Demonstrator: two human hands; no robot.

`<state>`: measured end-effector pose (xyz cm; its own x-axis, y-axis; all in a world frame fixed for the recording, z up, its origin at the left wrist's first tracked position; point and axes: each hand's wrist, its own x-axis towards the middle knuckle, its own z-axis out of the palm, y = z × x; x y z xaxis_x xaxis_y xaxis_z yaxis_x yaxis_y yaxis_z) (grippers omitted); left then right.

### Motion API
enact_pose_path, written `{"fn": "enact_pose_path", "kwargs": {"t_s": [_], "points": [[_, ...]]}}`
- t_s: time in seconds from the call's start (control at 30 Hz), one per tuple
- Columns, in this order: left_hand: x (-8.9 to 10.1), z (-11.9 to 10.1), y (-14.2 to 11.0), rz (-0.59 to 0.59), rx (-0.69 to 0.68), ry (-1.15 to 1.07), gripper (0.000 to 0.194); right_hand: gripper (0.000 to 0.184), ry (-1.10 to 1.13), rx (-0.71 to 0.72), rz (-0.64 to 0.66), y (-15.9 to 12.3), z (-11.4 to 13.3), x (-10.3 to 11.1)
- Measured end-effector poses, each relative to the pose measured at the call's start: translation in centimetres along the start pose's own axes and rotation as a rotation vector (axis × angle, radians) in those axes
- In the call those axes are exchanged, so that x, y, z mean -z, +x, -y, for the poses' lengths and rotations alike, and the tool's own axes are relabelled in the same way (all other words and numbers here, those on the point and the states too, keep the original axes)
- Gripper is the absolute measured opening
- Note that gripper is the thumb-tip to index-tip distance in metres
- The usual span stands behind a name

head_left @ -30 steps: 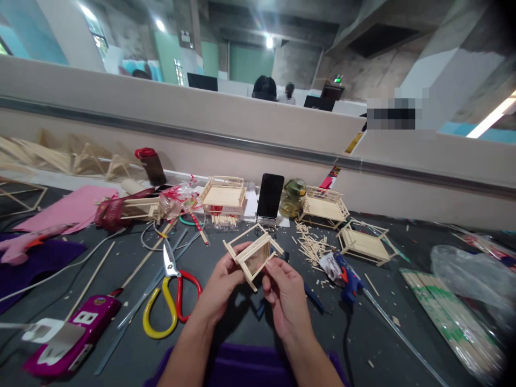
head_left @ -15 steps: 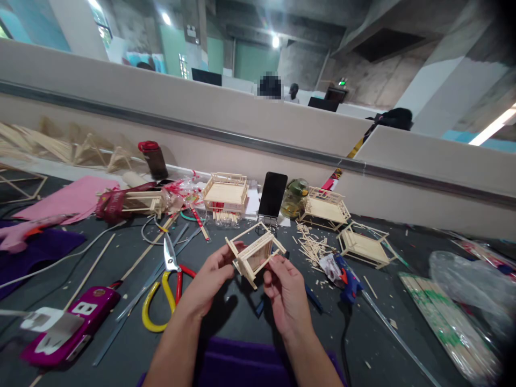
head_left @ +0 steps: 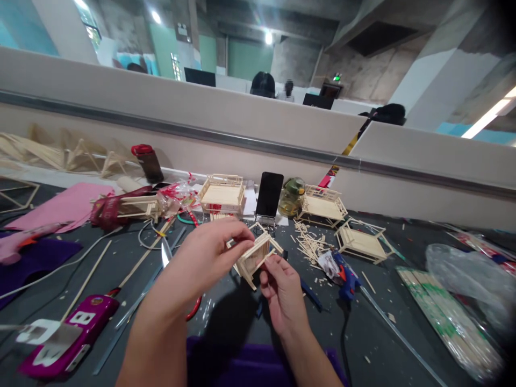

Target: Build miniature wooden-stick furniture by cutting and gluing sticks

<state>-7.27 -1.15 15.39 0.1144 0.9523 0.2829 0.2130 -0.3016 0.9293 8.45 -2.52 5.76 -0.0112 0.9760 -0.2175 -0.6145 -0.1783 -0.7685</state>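
Note:
A small furniture model made of wooden sticks (head_left: 255, 258) is held tilted above the dark table, partly covered by my fingers. My right hand (head_left: 284, 287) pinches its right side between thumb and fingers. Across its upper left, my left hand (head_left: 217, 250) reaches over with curled fingers, thumb and fingertips closing at the model's top edge. Beneath my left arm lie scissors, their blade (head_left: 165, 252) and a bit of red handle (head_left: 194, 309) showing. To the right are loose short sticks (head_left: 310, 244) and a blue glue gun (head_left: 347, 277).
Stick models (head_left: 223, 194) (head_left: 322, 207) (head_left: 363, 242) stand toward the back. A phone (head_left: 270, 194) leans upright beside a greenish jar (head_left: 291, 198). Left lie a purple device (head_left: 76, 333) and cables; right, bagged sticks (head_left: 447, 322). A partition (head_left: 181, 126) bounds the table.
My left hand has moved from the model's left side up over its top edge, its forearm now covering much of the scissors. My right hand keeps its pinch; the view has shifted slightly.

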Motion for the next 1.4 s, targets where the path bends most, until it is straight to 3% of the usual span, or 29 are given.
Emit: {"fn": "enact_pose_path", "kwargs": {"t_s": [0.07,0.2,0.37,0.53,1.4], "points": [[-0.3,-0.5,0.9,0.078,-0.012,0.032,0.011,0.028,0.006,0.01,-0.018,0.0,0.1,-0.1],[-1.4,0.6,0.9,0.187,-0.073,0.258,0.011,0.03,0.016,0.008,-0.039,0.2,0.2,-0.1],[-2.1,0.5,0.4,0.318,-0.005,0.536,0.009,0.031,0.012,0.012,-0.036,0.1,-0.1,-0.2],[-2.5,0.6,0.4,0.326,0.05,0.718,0.003,0.031,-0.005,0.017,-0.041,0.2,-0.3,0.0],[-3.0,1.8,1.0,0.373,0.058,0.666,0.01,0.028,0.009,0.003,-0.019,0.4,-0.1,0.4]]}}
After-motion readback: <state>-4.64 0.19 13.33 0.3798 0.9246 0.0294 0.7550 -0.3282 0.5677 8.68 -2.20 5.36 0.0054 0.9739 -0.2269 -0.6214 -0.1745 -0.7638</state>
